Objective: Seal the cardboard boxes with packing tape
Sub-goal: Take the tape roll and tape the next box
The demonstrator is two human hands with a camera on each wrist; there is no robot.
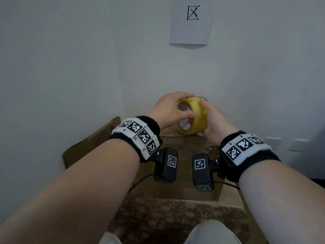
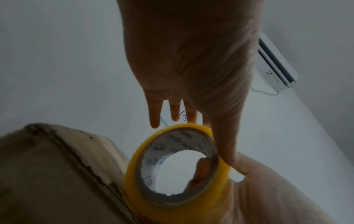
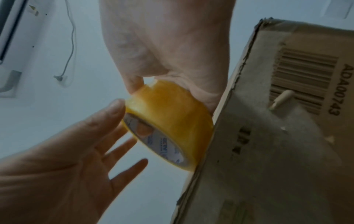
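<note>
A yellow roll of packing tape (image 1: 195, 117) stands on edge at the far rim of a brown cardboard box (image 1: 184, 152), close to the wall. My right hand (image 1: 216, 120) grips the roll from the right; in the left wrist view one of its fingers shows inside the core of the roll (image 2: 131, 171). My left hand (image 1: 171, 108) is at the roll's left side. Its fingers are straight and spread, and its thumb touches the rim, as the right wrist view shows of the left hand (image 3: 76, 151) and roll (image 3: 168, 112). The box (image 3: 277, 136) carries a printed barcode.
Another piece of cardboard (image 1: 91, 143) leans against the wall on the left. A paper sheet (image 1: 191, 20) with a drawn mark hangs on the wall above. Wall sockets (image 1: 281, 143) sit to the right. Patterned carpet (image 1: 175, 217) lies in front of the box, by my knees.
</note>
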